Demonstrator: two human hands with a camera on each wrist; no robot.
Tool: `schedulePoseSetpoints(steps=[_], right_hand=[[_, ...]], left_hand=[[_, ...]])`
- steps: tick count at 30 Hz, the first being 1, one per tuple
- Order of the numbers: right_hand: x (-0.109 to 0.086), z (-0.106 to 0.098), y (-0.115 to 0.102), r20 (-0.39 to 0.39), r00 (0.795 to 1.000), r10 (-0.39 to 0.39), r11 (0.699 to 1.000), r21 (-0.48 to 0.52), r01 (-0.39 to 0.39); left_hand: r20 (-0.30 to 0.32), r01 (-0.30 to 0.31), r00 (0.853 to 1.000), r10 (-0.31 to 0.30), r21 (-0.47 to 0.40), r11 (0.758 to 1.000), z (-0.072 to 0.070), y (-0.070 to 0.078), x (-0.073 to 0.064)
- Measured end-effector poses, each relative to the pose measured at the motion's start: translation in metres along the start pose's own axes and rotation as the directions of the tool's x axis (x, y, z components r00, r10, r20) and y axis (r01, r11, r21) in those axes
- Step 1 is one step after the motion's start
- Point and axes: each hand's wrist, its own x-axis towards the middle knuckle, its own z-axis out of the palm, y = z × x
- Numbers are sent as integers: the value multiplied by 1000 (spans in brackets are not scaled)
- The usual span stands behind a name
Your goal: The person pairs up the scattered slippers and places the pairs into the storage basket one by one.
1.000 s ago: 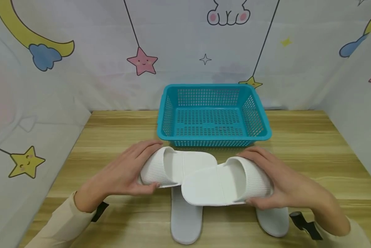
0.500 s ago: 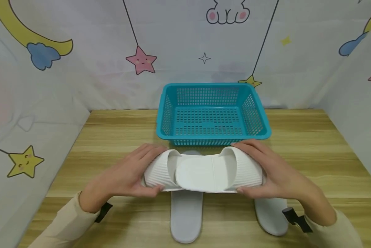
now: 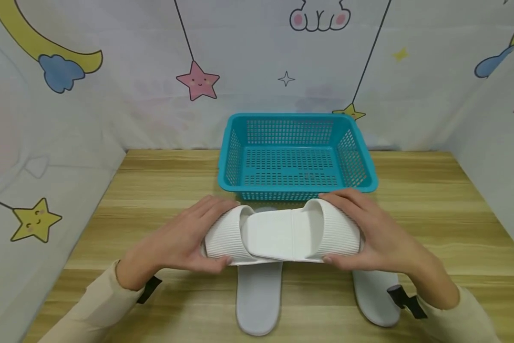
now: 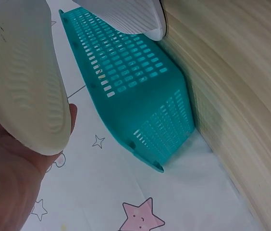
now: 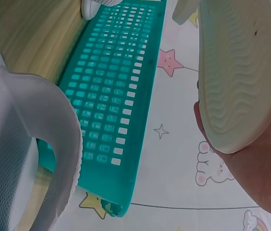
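Note:
My left hand (image 3: 180, 239) grips a white slipper (image 3: 224, 236) by its ribbed toe end, thumb along the near side. In my right hand (image 3: 370, 233) is a matching white slipper (image 3: 340, 231), held the same way at the toe. The two lie end to end in the head view, with the right one's heel reaching into the strap opening of the left one. Both are raised over the table; their wavy-patterned soles show in the wrist views. Beneath them lies a light grey slipper (image 3: 259, 300), and another grey slipper (image 3: 377, 297) is partly hidden under my right hand.
A teal perforated basket (image 3: 297, 190) stands at the back of the wooden table (image 3: 167, 166), just beyond the slippers, with nothing visible inside. White cloth (image 3: 141, 105) printed with stars and moons surrounds the table at the back and sides.
My hands have come closer together, the right one moving left and slightly up. The right slipper's heel has slid from overlapping the left slipper's heel into its strap opening.

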Motion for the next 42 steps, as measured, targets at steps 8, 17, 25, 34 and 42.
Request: schedulePoseSetpoints(steps=[8,17,25,34,42], right_hand=[[5,3,-2,5,1000,-13,1000,-10,13],[6,6,-2,-10,999,-52,998,35,52],[8,3,-2,-11,998,-67,998,18,67],[11,5,-4,-18,997,-72,997,5,72],[14,10,-9,-17,997,-76,997,6,76]], left_hand=[[2,-3,1000,3,-14,1000,3,6,7],[-9,-34,999,34,-42,999,10,11,15],[-5,-30,1000,30,-53,998,12,14,22],[-22,-41,999,40,-52,998,10,14,24],[-12,-57,998,56,-67,996,11,17,27]])
